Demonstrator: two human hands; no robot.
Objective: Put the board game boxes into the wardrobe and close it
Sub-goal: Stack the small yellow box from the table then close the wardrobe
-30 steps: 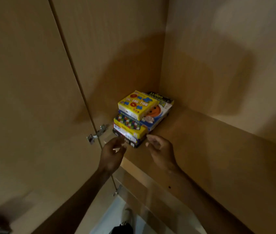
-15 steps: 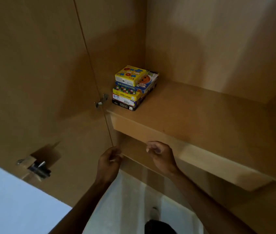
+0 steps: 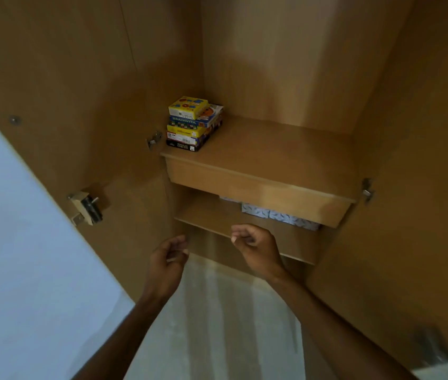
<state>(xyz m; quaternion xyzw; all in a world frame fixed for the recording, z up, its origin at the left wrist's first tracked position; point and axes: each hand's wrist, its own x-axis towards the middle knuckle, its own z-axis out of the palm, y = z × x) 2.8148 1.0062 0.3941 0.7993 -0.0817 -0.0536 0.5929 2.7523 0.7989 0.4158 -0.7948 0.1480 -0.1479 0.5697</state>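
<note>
Brown laminated wood forms the tall wardrobe [image 3: 272,64], and its left door [image 3: 53,91] and right door [image 3: 422,160] both stand open. The stack of colourful cardboard board game boxes [image 3: 194,124] sits on the upper wooden shelf [image 3: 272,152], in the left back corner. A small yellow box [image 3: 188,106] lies on top of the stack, a blue box [image 3: 190,122] is under it, and a black box [image 3: 183,145] is at the bottom. On the lower wooden shelf [image 3: 206,215] lie white patterned packs [image 3: 280,216]. The left hand [image 3: 166,266] and the right hand [image 3: 255,250] hang in the air in front of the lower shelf, well below the stack. The fingers of both are loosely curled and hold nothing. A metal lock [image 3: 87,208] is fixed on the inside of the left door.
</note>
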